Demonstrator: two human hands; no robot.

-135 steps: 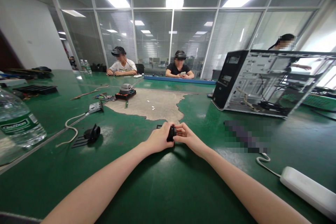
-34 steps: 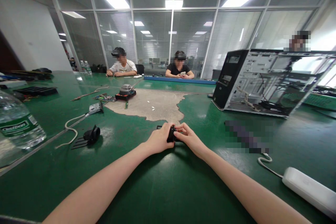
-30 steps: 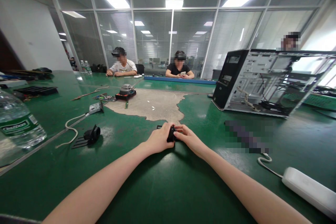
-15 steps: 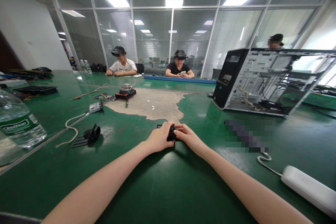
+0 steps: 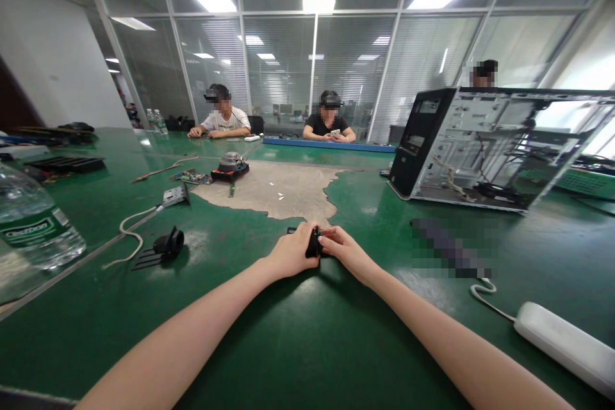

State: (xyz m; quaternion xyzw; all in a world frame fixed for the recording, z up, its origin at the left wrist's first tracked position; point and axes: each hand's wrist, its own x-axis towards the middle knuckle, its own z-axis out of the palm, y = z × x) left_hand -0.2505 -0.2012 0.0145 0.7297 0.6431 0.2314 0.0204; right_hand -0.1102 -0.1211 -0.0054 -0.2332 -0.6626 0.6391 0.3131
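Near the middle of the green table, my left hand is wrapped round a small black plastic part. Its exact kind cannot be made out, as my fingers cover most of it. From the other side, the fingertips of my right hand are closed against the part's right face. A bit of black sticks out beyond my left knuckles. To the left lies another black plastic piece with a round end and several long flat prongs, touched by neither hand.
A water bottle stands at left, near a metal bracket and white cable. Beyond is a heatsink fan beside a worn tan patch. An open computer case, a blurred-out strip and a white adapter occupy the right. Several people sit beyond.
My hands and the black part stay almost still. The person behind the computer case has shifted left, and the person in white has moved a hand slightly left.
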